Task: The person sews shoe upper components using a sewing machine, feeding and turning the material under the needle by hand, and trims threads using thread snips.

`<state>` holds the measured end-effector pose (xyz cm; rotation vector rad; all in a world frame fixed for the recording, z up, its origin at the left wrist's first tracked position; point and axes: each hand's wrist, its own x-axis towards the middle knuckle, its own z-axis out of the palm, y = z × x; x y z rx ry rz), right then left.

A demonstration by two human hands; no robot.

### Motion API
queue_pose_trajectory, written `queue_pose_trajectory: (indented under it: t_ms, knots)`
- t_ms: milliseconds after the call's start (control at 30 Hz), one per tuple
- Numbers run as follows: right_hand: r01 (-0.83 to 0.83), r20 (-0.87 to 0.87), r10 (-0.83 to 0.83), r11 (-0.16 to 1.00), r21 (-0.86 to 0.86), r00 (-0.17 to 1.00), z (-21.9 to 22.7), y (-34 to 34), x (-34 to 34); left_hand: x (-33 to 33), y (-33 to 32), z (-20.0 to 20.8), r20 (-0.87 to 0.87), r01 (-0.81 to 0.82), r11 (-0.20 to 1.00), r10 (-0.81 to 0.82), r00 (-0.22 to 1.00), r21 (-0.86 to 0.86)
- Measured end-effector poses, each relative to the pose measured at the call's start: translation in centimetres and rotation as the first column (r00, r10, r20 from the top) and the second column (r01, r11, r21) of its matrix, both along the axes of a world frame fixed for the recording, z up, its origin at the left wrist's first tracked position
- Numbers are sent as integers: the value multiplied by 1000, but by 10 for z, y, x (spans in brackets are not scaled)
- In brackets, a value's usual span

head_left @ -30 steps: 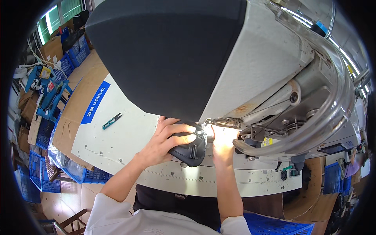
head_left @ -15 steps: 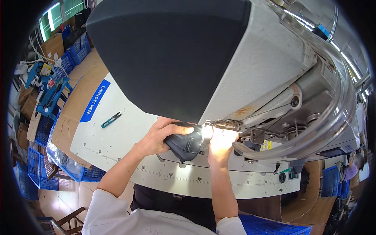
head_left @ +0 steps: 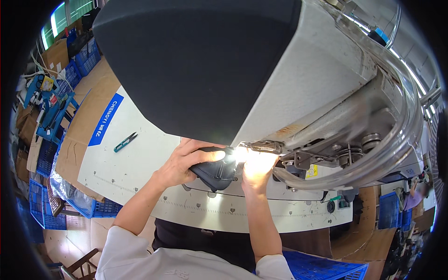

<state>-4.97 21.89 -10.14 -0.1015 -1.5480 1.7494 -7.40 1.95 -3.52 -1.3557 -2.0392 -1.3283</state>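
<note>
My left hand (head_left: 181, 163) grips a black, padded, leather-like piece (head_left: 216, 174) with stitched seams. The thumb lies on top of the piece, and most of the other fingers are out of sight behind it. Bright lamp light washes out my right hand (head_left: 259, 173), which is close to the piece's right end, under the sewing machine head (head_left: 275, 88). The right fingers are lost in glare and behind the machine, so what they touch cannot be seen. The needle area is hidden too.
Teal thread snips (head_left: 125, 142) lie on the white table (head_left: 149, 175), left of my hands. A clear curved tube (head_left: 354, 182) arcs beside the machine at the right. Blue crates (head_left: 44, 205) stand at the left; another blue crate (head_left: 322, 268) is at lower right.
The whole view has shifted slightly, so the table, snips and hands sit a little further left in the picture. My left hand keeps its grip on the black piece.
</note>
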Motion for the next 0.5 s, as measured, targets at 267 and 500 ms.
queue_pose_trajectory:
  t_ms: [267,500]
  knots:
    - [-375,6,505,650,-661,863,38,18,19,76,42,-14,26,-420,908,420,907,-11]
    - [-409,160,585,712,-570,795,6,45,12,96,64,-11,-95,-578,814,572,815,-52]
